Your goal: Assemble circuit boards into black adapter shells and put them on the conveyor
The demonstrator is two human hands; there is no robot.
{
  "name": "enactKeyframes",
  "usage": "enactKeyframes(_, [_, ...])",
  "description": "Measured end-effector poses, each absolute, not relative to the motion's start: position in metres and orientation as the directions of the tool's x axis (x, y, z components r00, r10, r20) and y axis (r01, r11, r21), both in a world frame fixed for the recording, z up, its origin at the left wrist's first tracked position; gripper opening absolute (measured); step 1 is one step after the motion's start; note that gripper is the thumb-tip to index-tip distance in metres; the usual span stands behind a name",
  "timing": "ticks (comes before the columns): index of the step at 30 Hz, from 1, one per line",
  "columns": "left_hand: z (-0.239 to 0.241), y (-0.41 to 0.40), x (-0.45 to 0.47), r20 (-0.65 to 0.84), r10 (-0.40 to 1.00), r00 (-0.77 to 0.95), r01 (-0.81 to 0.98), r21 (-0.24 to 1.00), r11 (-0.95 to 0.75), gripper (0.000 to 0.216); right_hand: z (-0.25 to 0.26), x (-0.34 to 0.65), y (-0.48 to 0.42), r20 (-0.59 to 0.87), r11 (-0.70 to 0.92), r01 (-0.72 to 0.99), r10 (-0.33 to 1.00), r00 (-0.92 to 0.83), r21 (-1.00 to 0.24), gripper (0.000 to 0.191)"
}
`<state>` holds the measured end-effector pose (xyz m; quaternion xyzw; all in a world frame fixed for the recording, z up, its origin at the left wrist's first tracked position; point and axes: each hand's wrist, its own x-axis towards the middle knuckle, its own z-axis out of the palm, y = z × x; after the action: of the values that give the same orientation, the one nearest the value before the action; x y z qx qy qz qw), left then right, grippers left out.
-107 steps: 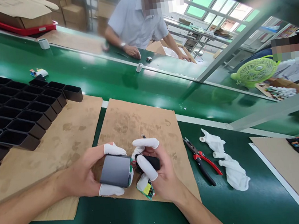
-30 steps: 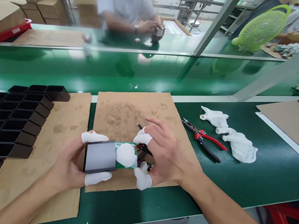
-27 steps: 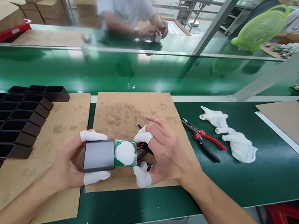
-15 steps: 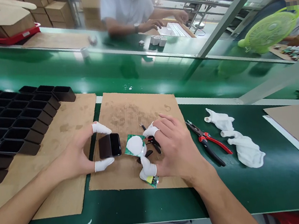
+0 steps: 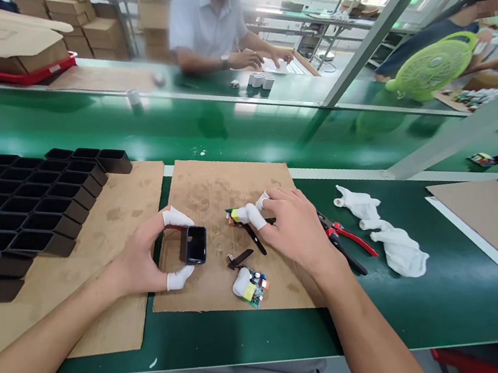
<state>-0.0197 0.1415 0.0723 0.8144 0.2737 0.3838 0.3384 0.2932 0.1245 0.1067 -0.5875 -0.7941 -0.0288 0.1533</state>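
My left hand, with white finger cots on thumb and finger, is closed on a small black plastic case, its open end facing right. Between the cotted thumb and finger of my right hand is a circuit board, seen nearly edge-on with a yellow part showing; my fingers cover much of it. A second circuit board with a white blob and yellow part lies on the cardboard sheet. Black strip-like pieces lie between the boards, one running toward my right hand.
Red-and-black pliers and crumpled white cloth-like pieces lie to the right. Rows of black cases stand on cardboard at left. Across a raised green ledge, a co-worker handles white parts. A green fan stands at back right.
My right hand has turned the held board from showing its white-blobbed face to nearly edge-on and raised it away from the second board, which shows fully. The case's opening has tilted more toward me.
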Motion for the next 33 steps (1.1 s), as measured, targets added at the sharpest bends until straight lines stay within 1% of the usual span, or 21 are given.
enactKeyframes(3, [0.072,0.141,-0.020,0.457,0.705,0.543,0.172,0.761,-0.626,0.045,0.104,0.296,0.126,0.219,0.257,0.960,0.948,-0.229,-0.108,0.034])
enactKeyframes(6, [0.071,0.141,-0.020,0.469,0.703,0.535,0.172,0.754,-0.634,0.044,0.100,0.293,0.126,0.147,0.205,0.963,0.973,-0.180,-0.176,0.021])
enactKeyframes(7, [0.071,0.141,-0.020,0.469,0.702,0.536,0.173,0.753,-0.635,0.044,0.098,0.291,0.126,0.137,0.193,0.959,0.976,-0.167,-0.206,0.028])
enactKeyframes(9, [0.071,0.141,-0.019,0.465,0.701,0.541,0.176,0.753,-0.635,0.045,0.094,0.288,0.128,0.140,0.197,0.949,0.976,-0.166,-0.248,0.051])
enactKeyframes(10, [0.071,0.141,-0.019,0.462,0.702,0.542,0.178,0.753,-0.633,0.045,0.093,0.287,0.130,0.142,0.213,0.943,0.973,-0.181,-0.257,0.054])
enactKeyframes(14, [0.070,0.140,-0.019,0.445,0.710,0.546,0.186,0.761,-0.621,0.044,0.093,0.287,0.136,0.110,0.297,0.914,0.955,-0.276,-0.277,0.038])
enactKeyframes(16, [0.069,0.139,-0.019,0.441,0.710,0.548,0.190,0.762,-0.619,0.045,0.095,0.289,0.136,0.141,0.352,0.896,0.935,-0.325,-0.271,0.043])
enactKeyframes(18, [0.067,0.139,-0.019,0.436,0.714,0.548,0.202,0.760,-0.618,0.045,0.096,0.289,0.135,0.241,0.372,0.901,0.917,-0.318,-0.224,0.054])
enactKeyframes(19, [0.065,0.138,-0.019,0.437,0.717,0.543,0.205,0.758,-0.618,0.045,0.097,0.288,0.133,0.297,0.354,0.914,0.910,-0.288,-0.200,0.054])
enactKeyframes(20, [0.064,0.138,-0.019,0.441,0.717,0.539,0.204,0.758,-0.620,0.044,0.097,0.285,0.132,0.340,0.321,0.928,0.908,-0.245,-0.188,0.047])
enactKeyframes(22, [0.063,0.138,-0.019,0.455,0.711,0.536,0.195,0.753,-0.629,0.043,0.098,0.278,0.130,0.350,0.209,0.956,0.928,-0.126,-0.208,0.018])
enactKeyframes(23, [0.063,0.138,-0.019,0.461,0.706,0.538,0.192,0.748,-0.635,0.042,0.098,0.273,0.129,0.317,0.136,0.966,0.946,-0.061,-0.220,0.016])
enactKeyframes(24, [0.063,0.138,-0.018,0.464,0.701,0.542,0.194,0.743,-0.641,0.042,0.097,0.268,0.129,0.266,0.061,0.973,0.964,0.000,-0.221,0.027])
enactKeyframes(26, [0.064,0.138,-0.017,0.458,0.697,0.552,0.206,0.735,-0.646,0.043,0.095,0.258,0.129,0.165,-0.062,0.981,0.982,0.094,-0.184,0.046])
enactKeyframes(27, [0.064,0.138,-0.017,0.455,0.697,0.554,0.209,0.735,-0.645,0.043,0.093,0.253,0.130,0.136,-0.089,0.984,0.984,0.111,-0.157,0.052])
enactKeyframes(29, [0.064,0.138,-0.015,0.450,0.698,0.557,0.205,0.740,-0.641,0.043,0.087,0.247,0.133,0.143,-0.077,0.991,0.985,0.092,-0.112,0.060])
enactKeyframes(31, [0.064,0.137,-0.013,0.445,0.699,0.560,0.195,0.749,-0.633,0.042,0.080,0.246,0.136,0.191,-0.019,0.995,0.981,0.037,-0.096,0.059])
enactKeyframes(33, [0.064,0.136,-0.011,0.444,0.695,0.566,0.188,0.751,-0.633,0.041,0.075,0.249,0.139,0.204,0.053,0.991,0.979,-0.027,-0.125,0.045])
